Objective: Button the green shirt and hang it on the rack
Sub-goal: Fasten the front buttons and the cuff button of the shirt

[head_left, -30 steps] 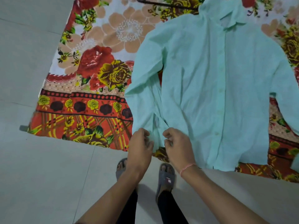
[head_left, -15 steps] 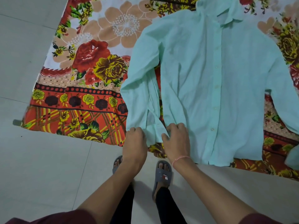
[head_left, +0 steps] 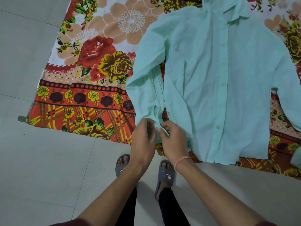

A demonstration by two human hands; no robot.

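The green shirt (head_left: 216, 82) is laid flat, front up, on a floral sheet (head_left: 91, 75) spread over a pale tiled floor (head_left: 32, 160); its collar (head_left: 234, 12) is turned toward the top of the view and its hem toward the person's feet. The front placket is seen closed, with a row of small pale buttons (head_left: 222, 84) running down it. The sleeve (head_left: 146, 88) on the left of the view is folded down alongside the body of the shirt, and its cuff (head_left: 157, 126) is held between both hands at the near edge of the sheet. The left hand (head_left: 143, 137) is closed on the cuff from the left, its fingers blurred, so the exact grip cannot be told. The right hand (head_left: 172, 139) is pinched on the same cuff from the right, thumb and fingertips narrowed onto the cloth. A thin pink thread band (head_left: 181, 159) is worn on the right wrist. The other sleeve is spread out toward the right edge of the view. Below the hands, 2 grey slide sandals (head_left: 165, 174) are worn on the feet; on the strap of the right one the word "TOMMY" can be read, upside down, beside a small red, white and blue flag mark, while the writing on the left one is too small to read. Black trouser legs and dark red sleeve edges are visible at the bottom of the frame.
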